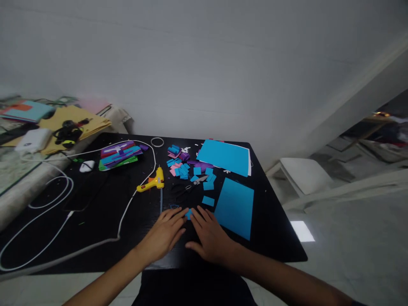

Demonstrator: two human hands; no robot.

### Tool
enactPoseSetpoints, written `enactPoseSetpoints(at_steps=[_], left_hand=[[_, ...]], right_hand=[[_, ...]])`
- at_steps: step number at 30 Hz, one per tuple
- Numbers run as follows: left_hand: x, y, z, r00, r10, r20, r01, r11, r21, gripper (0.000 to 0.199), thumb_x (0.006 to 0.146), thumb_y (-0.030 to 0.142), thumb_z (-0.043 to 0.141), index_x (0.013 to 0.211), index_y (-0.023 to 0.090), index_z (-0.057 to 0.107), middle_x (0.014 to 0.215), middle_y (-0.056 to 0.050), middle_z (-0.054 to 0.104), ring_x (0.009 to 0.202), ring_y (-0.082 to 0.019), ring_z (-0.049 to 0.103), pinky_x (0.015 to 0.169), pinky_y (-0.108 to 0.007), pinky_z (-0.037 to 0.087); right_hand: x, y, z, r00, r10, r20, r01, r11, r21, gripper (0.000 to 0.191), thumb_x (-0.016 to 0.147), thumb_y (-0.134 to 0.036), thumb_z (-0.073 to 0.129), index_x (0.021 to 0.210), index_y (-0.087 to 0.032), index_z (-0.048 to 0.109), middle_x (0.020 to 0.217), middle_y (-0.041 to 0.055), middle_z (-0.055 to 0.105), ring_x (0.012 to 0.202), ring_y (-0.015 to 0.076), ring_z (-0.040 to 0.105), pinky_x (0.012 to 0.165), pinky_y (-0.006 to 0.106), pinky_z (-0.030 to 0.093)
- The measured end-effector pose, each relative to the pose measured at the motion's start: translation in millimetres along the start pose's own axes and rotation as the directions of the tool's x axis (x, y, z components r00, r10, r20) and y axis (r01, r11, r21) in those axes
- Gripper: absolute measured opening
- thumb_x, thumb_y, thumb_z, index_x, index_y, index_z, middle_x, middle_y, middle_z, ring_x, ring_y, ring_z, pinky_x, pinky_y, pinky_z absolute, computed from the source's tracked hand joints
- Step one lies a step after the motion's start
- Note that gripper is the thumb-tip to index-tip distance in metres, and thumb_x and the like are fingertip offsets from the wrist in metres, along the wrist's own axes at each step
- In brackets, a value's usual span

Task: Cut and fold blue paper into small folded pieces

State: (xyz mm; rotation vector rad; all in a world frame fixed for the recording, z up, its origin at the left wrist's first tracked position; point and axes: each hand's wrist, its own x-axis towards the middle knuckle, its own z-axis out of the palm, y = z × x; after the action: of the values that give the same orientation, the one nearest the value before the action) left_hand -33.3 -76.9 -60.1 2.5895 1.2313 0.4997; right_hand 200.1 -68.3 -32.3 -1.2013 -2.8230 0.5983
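Note:
A small blue paper piece (188, 214) lies near the front of the black table, partly covered by fingertips. My left hand (166, 233) rests flat at its left side, fingers stretched forward. From the right, my right hand (211, 234) touches the same piece with its fingers extended and its thumb spread away. Just beyond the hands are scissors (199, 180) with dark handles and another blue paper rectangle (208, 201). A large blue sheet (235, 207) lies right beside my right hand.
A yellow glue gun (153, 182) sits left of the cut blue, pink and purple pieces (181, 171). Further back are stacked blue and white sheets (225, 156). At left lie coloured strips (119, 155), a phone (84, 193) and a looping white cable (119, 227).

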Motion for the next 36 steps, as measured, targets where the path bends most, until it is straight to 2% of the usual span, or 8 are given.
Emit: enactPoseSetpoints(at_steps=[4,7,12,17,22,29,36], left_hand=[[0.2,-0.3,4.7,0.999,-0.040,-0.032,0.040,0.999,-0.017,0.031,0.104,0.021,0.058,0.133,0.018,0.066,0.152,-0.012,0.064,0.141,-0.029,0.058,0.114,-0.052,0.051],[0.1,-1.5,5.7,0.998,-0.048,-0.050,0.047,0.999,-0.022,0.042,0.103,0.021,0.058,0.145,0.018,0.059,0.152,-0.012,0.064,0.140,-0.028,0.059,0.113,-0.051,0.052],[0.0,-4.6,6.6,0.998,-0.020,-0.053,0.020,1.000,0.002,0.047,0.105,0.023,0.055,0.152,0.024,0.057,0.154,-0.011,0.063,0.141,-0.028,0.058,0.113,-0.052,0.051],[0.0,-3.6,6.5,0.998,-0.038,-0.041,0.037,0.999,-0.007,0.047,0.105,0.023,0.054,0.153,0.023,0.057,0.154,-0.011,0.063,0.141,-0.029,0.057,0.112,-0.052,0.050],[0.2,-2.0,4.4,0.998,-0.050,-0.026,0.050,0.999,-0.013,0.048,0.106,0.025,0.053,0.154,0.024,0.055,0.156,-0.010,0.061,0.142,-0.028,0.056,0.114,-0.051,0.048],[0.2,-1.6,3.2,0.999,-0.052,-0.001,0.052,0.998,-0.025,0.048,0.107,0.026,0.052,0.155,0.021,0.054,0.156,-0.011,0.060,0.144,-0.029,0.054,0.116,-0.053,0.047],[0.5,-2.0,3.1,0.999,-0.046,-0.017,0.045,0.999,-0.026,0.048,0.107,0.024,0.053,0.155,0.022,0.054,0.157,-0.010,0.060,0.144,-0.029,0.054,0.115,-0.053,0.047]], right_hand=[[3.1,-5.3,15.4,0.986,0.100,-0.132,-0.095,0.994,0.047,0.068,0.108,-0.054,0.048,0.157,-0.008,0.049,0.167,0.0189,0.043,0.159,0.0384,0.033,0.128,0.062,0.032],[5.9,-7.0,24.8,0.962,0.159,-0.221,-0.146,0.987,0.074,0.058,0.111,-0.048,0.044,0.155,-0.011,0.053,0.165,0.0146,0.049,0.159,0.0361,0.033,0.129,0.062,0.031],[8.4,-6.5,34.3,0.945,0.142,-0.295,-0.135,0.990,0.045,0.052,0.110,-0.041,0.048,0.152,-0.012,0.055,0.161,0.0153,0.054,0.158,0.0345,0.037,0.129,0.062,0.030],[8.0,-4.8,40.6,0.926,0.123,-0.356,-0.119,0.992,0.033,0.051,0.108,-0.040,0.052,0.151,-0.012,0.058,0.158,0.0185,0.057,0.152,0.0375,0.044,0.126,0.066,0.034],[6.6,-4.6,38.7,0.916,0.098,-0.389,-0.086,0.995,0.047,0.050,0.108,-0.039,0.052,0.152,-0.015,0.056,0.157,0.0161,0.058,0.150,0.0386,0.045,0.124,0.066,0.035],[9.5,-6.5,40.6,0.926,0.114,-0.359,-0.125,0.992,-0.006,0.055,0.110,-0.043,0.048,0.153,-0.009,0.053,0.158,0.0191,0.056,0.148,0.0382,0.045,0.125,0.065,0.033],[11.0,-9.3,43.7,0.912,0.133,-0.388,-0.143,0.990,0.002,0.055,0.109,-0.044,0.048,0.153,-0.011,0.054,0.155,0.0198,0.058,0.145,0.0374,0.049,0.125,0.065,0.033]])
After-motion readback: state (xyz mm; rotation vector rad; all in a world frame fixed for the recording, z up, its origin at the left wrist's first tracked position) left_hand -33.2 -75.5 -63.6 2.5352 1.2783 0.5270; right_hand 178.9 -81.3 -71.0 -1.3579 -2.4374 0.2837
